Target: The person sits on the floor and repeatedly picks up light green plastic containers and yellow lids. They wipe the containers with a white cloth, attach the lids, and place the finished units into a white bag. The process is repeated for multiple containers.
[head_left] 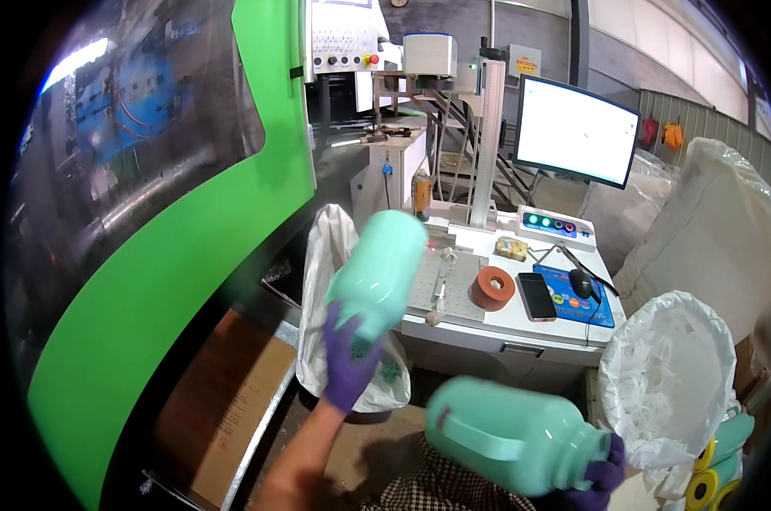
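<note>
Beyond two mint jugs point(379, 268), a white table point(581, 334) near a green machine point(253, 187)

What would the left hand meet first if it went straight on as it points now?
Beyond the green bottle in the left hand, probably the small orange bottle behind it, though depth is unclear.

Brightly lit; glare streaks on glossy panel point(138, 145); edges bent, corners black
</note>
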A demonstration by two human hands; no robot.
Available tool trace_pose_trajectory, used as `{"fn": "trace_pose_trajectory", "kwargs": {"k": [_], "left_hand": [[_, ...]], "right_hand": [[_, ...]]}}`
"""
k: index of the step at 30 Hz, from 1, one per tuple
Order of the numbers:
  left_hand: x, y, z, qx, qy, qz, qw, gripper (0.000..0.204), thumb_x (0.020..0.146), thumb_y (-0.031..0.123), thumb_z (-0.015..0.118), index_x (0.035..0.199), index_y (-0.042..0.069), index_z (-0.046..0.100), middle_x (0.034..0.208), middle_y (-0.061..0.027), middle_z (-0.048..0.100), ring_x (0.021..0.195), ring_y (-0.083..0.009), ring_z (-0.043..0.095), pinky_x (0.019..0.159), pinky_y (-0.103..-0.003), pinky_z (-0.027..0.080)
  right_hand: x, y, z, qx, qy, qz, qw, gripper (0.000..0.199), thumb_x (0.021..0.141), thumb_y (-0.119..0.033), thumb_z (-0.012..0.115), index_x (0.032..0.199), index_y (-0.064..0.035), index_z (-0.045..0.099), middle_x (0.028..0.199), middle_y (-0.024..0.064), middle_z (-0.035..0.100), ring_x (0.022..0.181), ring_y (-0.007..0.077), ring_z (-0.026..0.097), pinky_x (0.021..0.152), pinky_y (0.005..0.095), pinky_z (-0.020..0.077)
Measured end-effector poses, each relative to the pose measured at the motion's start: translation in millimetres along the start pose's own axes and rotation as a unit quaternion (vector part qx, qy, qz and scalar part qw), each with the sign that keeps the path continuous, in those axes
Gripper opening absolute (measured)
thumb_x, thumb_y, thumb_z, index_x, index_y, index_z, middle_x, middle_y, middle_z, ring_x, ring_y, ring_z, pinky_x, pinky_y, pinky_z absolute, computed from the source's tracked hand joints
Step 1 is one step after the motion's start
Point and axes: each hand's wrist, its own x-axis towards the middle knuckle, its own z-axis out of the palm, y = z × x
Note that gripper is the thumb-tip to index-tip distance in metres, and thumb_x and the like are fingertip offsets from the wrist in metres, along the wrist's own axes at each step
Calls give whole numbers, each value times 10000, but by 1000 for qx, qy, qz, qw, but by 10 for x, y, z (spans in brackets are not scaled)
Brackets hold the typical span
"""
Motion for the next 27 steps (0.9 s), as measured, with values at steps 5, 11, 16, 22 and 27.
{"fn": "trace_pose_trajectory", "kwargs": {"k": [5, 11, 16, 22, 27], "left_hand": [[349, -395, 1154, 27, -63, 71, 995, 681, 760, 125, 838, 1361, 172, 521, 1550, -200, 348, 1422, -460, 363, 1112, -510, 413], [498, -539, 1514, 56, -92, 7, 994, 630, 810, 232, 802, 1368, 190, 511, 1543, -180, 348, 1400, -440, 382, 1087, -489, 442], [560, -634, 1583, 79, -116, -4, 990, 675, 828, 293, 782, 1418, 190, 469, 1556, -174, 338, 1403, -408, 396, 1077, -463, 456], [640, -549, 1320, 155, -128, -33, 979, 1053, 732, 410, 842, 1579, 185, 259, 1547, -237, 309, 1388, -456, 400, 1051, -528, 459], [600, 278, 941, -5, -121, 45, 992, 1175, 724, 476, 861, 1601, 86, 184, 1561, -273, 302, 1390, -452, 403, 1113, -524, 390]], "right_hand": [[-379, -434, -533, 89, 39, 213, 972, 326, 845, -379, 737, 872, -67, 644, 1036, 194, 609, 966, 341, 577, 880, 457, 457], [-702, -325, -686, -71, -71, 127, 987, 390, 793, -415, 785, 894, -53, 681, 960, 157, 614, 904, 311, 568, 803, 408, 450], [-480, -287, -343, 1, -139, 119, 983, 365, 750, -423, 817, 826, -82, 709, 795, 103, 530, 724, 280, 514, 635, 398, 386], [58, -434, 72, 109, -159, -22, 981, 300, 736, -385, 852, 807, -117, 738, 718, 63, 416, 650, 252, 438, 573, 387, 297], [193, -600, 101, 76, -155, -22, 985, 294, 644, -310, 868, 871, -159, 757, 761, 55, 434, 701, 256, 464, 598, 406, 344]]}}
